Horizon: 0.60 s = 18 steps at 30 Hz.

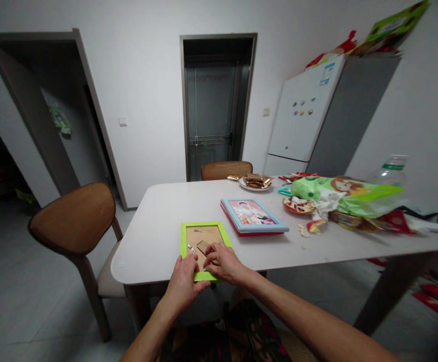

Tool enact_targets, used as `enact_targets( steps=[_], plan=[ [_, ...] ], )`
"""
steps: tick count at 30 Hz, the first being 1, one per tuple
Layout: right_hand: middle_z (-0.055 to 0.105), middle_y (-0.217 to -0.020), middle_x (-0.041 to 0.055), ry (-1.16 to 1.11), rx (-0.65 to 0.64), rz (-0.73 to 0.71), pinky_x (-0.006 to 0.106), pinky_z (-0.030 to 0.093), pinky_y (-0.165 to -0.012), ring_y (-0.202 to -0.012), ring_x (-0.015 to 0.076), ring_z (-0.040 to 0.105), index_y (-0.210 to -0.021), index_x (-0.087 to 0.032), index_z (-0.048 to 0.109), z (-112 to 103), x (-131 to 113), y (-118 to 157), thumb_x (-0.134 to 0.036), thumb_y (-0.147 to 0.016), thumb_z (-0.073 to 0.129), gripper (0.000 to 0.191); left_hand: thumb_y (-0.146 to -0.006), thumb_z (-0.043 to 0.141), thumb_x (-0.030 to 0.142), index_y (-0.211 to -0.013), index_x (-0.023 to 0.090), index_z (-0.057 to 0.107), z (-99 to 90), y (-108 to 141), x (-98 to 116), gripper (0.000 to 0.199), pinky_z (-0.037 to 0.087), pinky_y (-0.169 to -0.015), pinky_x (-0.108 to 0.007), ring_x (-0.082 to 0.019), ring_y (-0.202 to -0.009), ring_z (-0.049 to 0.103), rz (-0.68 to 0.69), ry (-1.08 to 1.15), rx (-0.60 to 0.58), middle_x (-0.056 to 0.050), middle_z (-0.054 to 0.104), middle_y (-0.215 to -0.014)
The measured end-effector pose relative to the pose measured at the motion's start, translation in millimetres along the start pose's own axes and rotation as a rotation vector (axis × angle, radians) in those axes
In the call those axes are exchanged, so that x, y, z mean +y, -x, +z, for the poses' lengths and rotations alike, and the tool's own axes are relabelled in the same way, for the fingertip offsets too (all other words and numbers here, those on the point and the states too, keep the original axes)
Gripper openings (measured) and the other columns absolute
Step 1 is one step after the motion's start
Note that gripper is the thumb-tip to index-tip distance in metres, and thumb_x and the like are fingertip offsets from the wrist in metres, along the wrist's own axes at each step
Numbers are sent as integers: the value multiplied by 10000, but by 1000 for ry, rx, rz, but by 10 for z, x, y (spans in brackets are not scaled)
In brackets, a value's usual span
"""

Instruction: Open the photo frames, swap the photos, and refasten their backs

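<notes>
A lime-green photo frame (183,240) lies face down at the near edge of the table, its brown backing board (212,234) upward. Small metal clips (192,248) and a stand flap (202,246) show on the board. With fingers on top and thumb by the near edge, my left hand (183,281) grips the frame's lower left corner. My right hand (224,262) is closed at the lower right part of the frame, its bent fingers on the backing beside the flap. Its fingertips partly hide the board there.
Stacked blue and red photo frames (252,213) lie right of the green one on the white table (166,206). Farther right are a plate of wrapped snacks (255,182), an opened pomegranate (298,205), a green bag (339,193) and a plastic bottle (390,173). A wooden chair (76,221) stands left.
</notes>
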State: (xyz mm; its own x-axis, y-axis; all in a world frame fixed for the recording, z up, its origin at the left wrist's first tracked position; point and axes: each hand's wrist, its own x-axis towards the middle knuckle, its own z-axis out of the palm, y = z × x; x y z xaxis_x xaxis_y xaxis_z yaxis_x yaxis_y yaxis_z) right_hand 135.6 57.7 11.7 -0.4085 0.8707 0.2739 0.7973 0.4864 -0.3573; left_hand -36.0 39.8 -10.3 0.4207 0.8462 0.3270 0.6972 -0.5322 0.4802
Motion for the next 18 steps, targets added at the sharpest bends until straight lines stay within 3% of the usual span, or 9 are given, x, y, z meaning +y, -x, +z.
enact_targets(
  steps=[6,10,15,18],
  plan=[
    [550,-939,16,-5,6,-162,317,325,-796,-894,162,452,-734,-254,670,-59,-25,92,-252,-744,482,188,-592,685,289,-848,190,488,-7,9,-1,337,240,-966,-458,-232,-1070,461,9,20,3,-73,542,-1096],
    [565,-930,18,-42,28,-173,301,333,-793,-878,156,471,-736,-250,674,-47,10,87,-235,-734,488,186,-584,687,285,-826,181,487,-2,5,2,331,235,-964,-468,-243,-1070,459,3,21,0,-71,553,-1056],
    [613,-858,42,-136,89,-60,250,362,-748,-810,139,514,-884,-202,659,108,-5,-219,-228,-755,460,238,-586,674,221,-779,194,473,-31,66,49,279,241,-955,-486,-239,-1059,462,15,41,24,-54,547,-1062],
    [622,-830,47,-59,94,-18,257,358,-730,-789,149,512,-867,-208,670,228,-55,-436,-234,-750,472,231,-585,670,201,-793,200,471,-54,106,78,287,220,-962,-504,-236,-1047,471,12,50,27,-52,548,-1066]
  ],
)
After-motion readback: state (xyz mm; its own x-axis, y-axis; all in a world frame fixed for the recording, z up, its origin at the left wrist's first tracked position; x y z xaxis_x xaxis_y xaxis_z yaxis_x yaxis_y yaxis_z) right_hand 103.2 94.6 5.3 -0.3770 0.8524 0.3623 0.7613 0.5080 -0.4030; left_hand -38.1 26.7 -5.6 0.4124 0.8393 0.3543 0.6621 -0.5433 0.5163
